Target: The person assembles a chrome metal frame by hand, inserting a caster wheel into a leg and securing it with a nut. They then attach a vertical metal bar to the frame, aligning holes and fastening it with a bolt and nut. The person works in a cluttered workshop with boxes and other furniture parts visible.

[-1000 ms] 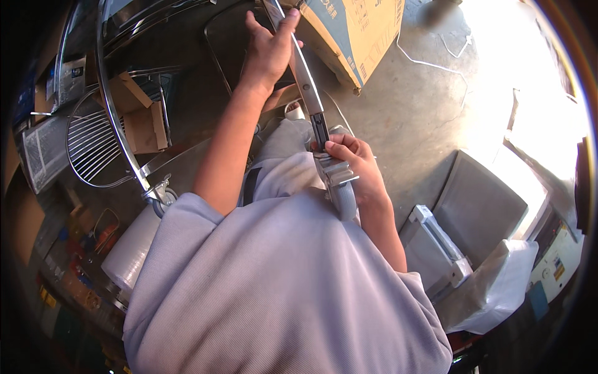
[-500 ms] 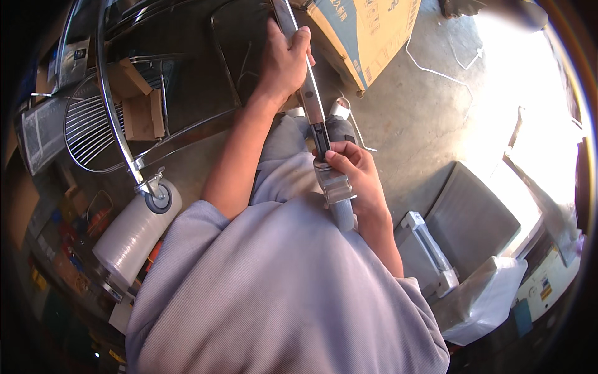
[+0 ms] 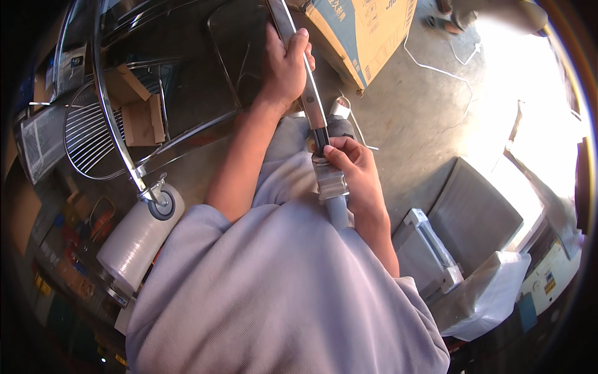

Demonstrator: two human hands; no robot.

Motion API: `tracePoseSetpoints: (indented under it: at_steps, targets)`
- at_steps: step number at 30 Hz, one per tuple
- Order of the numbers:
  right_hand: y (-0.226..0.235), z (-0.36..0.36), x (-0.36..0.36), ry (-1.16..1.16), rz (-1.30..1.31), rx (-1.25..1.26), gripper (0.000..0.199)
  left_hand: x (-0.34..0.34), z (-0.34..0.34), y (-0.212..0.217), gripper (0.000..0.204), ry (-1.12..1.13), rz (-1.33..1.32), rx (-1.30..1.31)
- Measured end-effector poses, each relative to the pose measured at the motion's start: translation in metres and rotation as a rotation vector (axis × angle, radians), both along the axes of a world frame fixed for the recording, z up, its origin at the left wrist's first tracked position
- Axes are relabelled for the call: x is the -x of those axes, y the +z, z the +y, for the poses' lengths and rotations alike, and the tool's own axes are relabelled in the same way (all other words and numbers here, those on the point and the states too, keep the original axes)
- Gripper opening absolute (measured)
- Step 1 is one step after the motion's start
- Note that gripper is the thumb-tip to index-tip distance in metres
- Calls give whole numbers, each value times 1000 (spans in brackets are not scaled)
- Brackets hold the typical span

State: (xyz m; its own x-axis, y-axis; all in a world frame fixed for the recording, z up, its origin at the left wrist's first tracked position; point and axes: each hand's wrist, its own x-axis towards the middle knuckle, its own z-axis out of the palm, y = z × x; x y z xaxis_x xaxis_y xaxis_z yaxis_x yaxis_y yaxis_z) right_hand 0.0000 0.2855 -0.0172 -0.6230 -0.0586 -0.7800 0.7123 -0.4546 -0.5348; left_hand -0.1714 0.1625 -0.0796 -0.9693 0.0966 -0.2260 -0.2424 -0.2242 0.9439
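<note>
My left hand [image 3: 288, 68] is wrapped round a straight metal tube [image 3: 313, 106], which slants down from the top edge towards my lap. At the tube's lower end, my right hand [image 3: 358, 171] pinches a caster [image 3: 331, 182] with a metal bracket and a grey wheel. The caster's black stem [image 3: 321, 140] sits partly inside the tube's end, and a short length of it shows between tube and bracket. My right fingertips press by the stem's base; some fingers are hidden behind the caster.
A large cardboard box [image 3: 374, 43] stands ahead. At left are a chrome frame with a fitted caster [image 3: 163, 202], a plastic-wrapped roll [image 3: 131, 240] and a small open carton [image 3: 142, 118]. Wrapped panels [image 3: 476, 209] lie at right. Another person's foot [image 3: 445, 25] shows at upper right.
Less of the black stem shows between the tube and the caster now. The caster's bracket has turned slightly. Another person's foot has come further into view at upper right.
</note>
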Motion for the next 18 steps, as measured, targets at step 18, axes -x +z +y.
tracePoseSetpoints:
  at_steps: [18]
  targets:
    - [18, -6, 42, 50, -62, -86, 27, -2, -3, 9, 33, -26, -27, 21]
